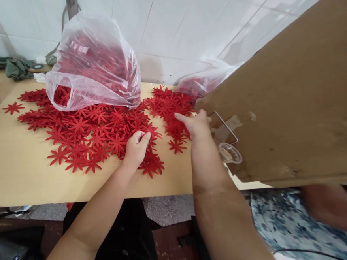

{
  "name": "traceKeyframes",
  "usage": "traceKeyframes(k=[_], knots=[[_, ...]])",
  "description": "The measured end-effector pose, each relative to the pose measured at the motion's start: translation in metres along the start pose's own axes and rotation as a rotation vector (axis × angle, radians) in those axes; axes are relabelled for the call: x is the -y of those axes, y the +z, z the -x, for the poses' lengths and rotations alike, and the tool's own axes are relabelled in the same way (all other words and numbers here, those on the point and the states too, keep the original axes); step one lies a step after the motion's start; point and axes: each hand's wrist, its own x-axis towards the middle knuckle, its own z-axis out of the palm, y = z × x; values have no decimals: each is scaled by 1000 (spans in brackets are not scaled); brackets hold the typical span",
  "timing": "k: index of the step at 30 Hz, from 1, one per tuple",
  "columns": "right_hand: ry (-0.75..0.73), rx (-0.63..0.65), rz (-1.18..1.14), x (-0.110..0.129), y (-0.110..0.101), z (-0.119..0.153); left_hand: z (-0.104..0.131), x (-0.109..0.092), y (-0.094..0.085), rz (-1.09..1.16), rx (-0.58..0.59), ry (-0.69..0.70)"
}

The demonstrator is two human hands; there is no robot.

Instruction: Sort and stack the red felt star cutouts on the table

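With my left hand I pinch a red flower cutout between my fingers and thumb. A big pile of red flowers lies on the counter, mostly left of those fingers. Past them sits a plastic bag with more inside. My right hand has its thumb out beside a smaller red pile; I can't tell if its other fingers hold anything. Brown cardboard is right of them.

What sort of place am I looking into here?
Probably a small workshop for handmade decorations, though nothing in view confirms it: many loose red flower-shaped cutouts lie on a plain worktable, and a clear plastic bag holds more.
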Motion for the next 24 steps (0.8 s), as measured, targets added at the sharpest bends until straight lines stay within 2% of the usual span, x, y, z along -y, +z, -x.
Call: traceKeyframes(k=[2,4,5,7,10,12,17,21,24], knots=[[-7,-103,190,7,-4,1,0,-1,0,-3,10,-6],[-82,-99,192,16,-9,13,1,-3,1,-44,15,2],[-145,-44,127,20,-11,22,1,-4,1,-71,13,11],[-229,165,-57,26,-15,46,3,-6,1,-113,11,29],[-221,565,-250,29,-15,83,4,-8,0,-103,28,40],[-182,668,-319,27,-13,100,5,-8,0,-69,32,44],[-102,570,-466,21,-9,112,4,-11,-1,25,16,51],[-103,592,-489,19,-7,118,2,-9,0,82,13,43],[-91,556,-562,16,-5,122,2,-7,1,65,51,44]])
